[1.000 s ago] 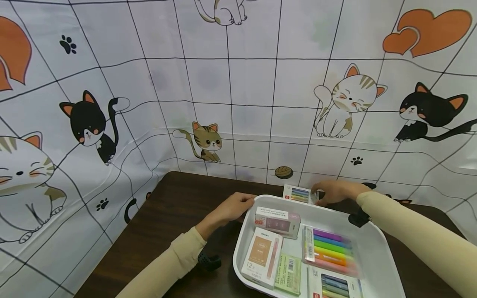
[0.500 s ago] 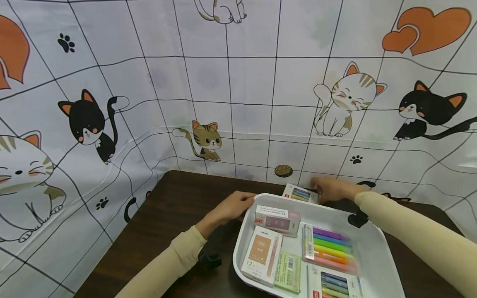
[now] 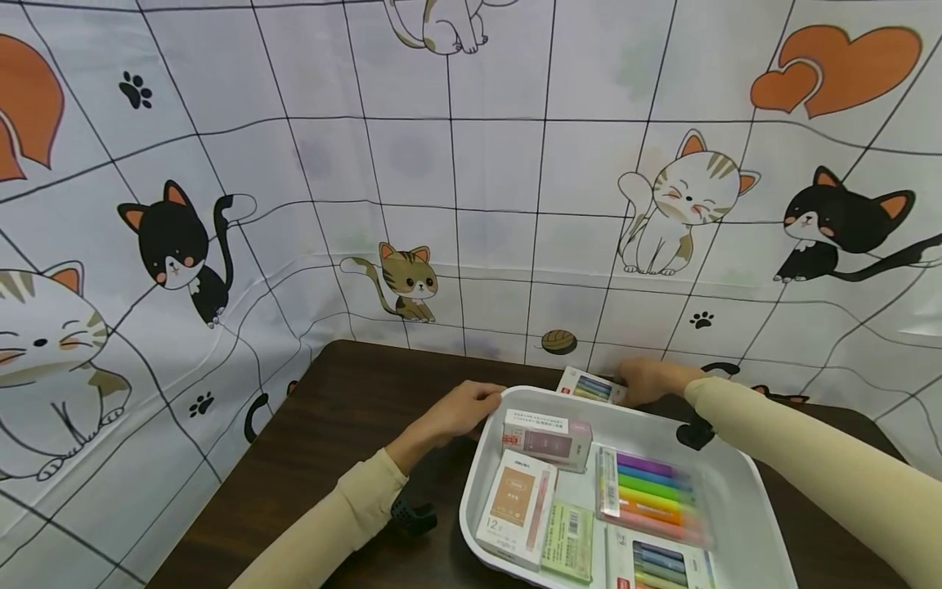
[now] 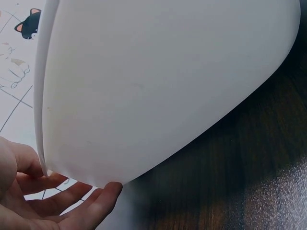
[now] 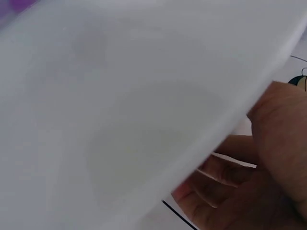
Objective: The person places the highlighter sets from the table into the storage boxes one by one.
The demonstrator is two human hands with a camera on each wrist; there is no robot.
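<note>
In the head view, my left hand (image 3: 458, 409) grips the back left corner of a white plastic tray (image 3: 471, 499). The left wrist view shows the thumb at the tray's rim and the fingers (image 4: 103, 201) against its outer wall. Behind the tray's back rim lies a boxed pen set (image 3: 591, 386) with a window, partly covered by the rim. My right hand (image 3: 651, 380) is at the right end of that box. Its fingers (image 5: 206, 187) reach down behind the tray's rim in the right wrist view; their tips are hidden, so any hold is unclear.
Inside the tray are a mauve box (image 3: 548, 442), a white and tan box (image 3: 517, 507), a green box (image 3: 568, 540), a rainbow pen pack (image 3: 651, 495) and another boxed pen set (image 3: 658, 564). A cat-print sheet (image 3: 500, 204) hangs behind the dark wooden table (image 3: 353, 409).
The right hand has shifted slightly at the right end of the boxed pen set behind the tray, its fingers sinking behind the rim. That box has tilted a little. The left hand keeps its place.
</note>
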